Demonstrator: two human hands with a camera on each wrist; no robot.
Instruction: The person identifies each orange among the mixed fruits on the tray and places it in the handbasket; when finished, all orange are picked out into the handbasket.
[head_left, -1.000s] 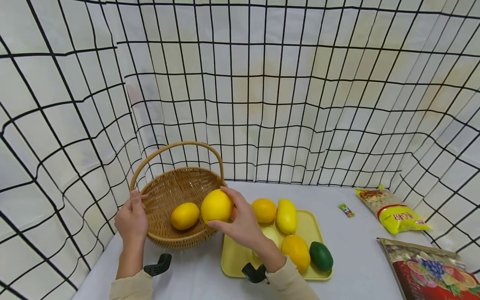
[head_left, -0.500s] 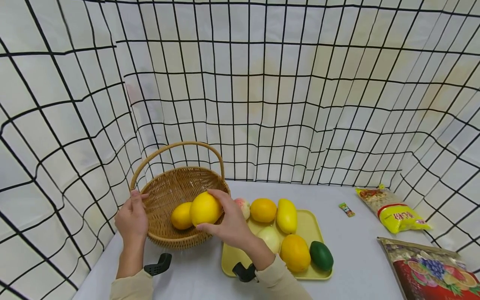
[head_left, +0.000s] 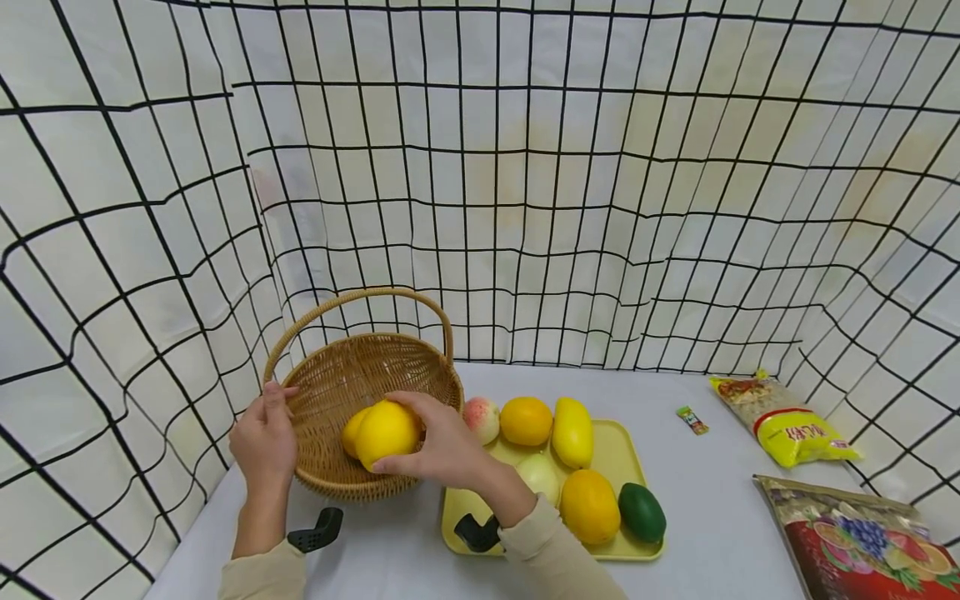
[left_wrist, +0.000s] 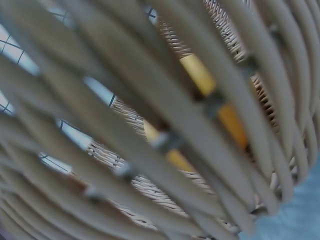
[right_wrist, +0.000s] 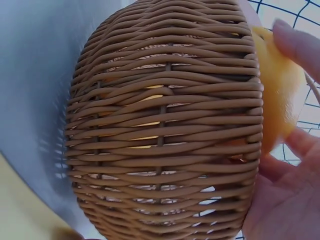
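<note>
The right hand [head_left: 444, 443] grips a yellow fruit [head_left: 386, 437] between thumb and fingers at the mouth of a basket [head_left: 351, 377], whose rim the left hand [head_left: 264, 435] holds.

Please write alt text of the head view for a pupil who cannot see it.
A right hand holds a yellow fruit at the mouth of a wicker basket with a second fruit inside; the left hand grips the basket's edge. A yellow tray of produce lies to the right.
</note>
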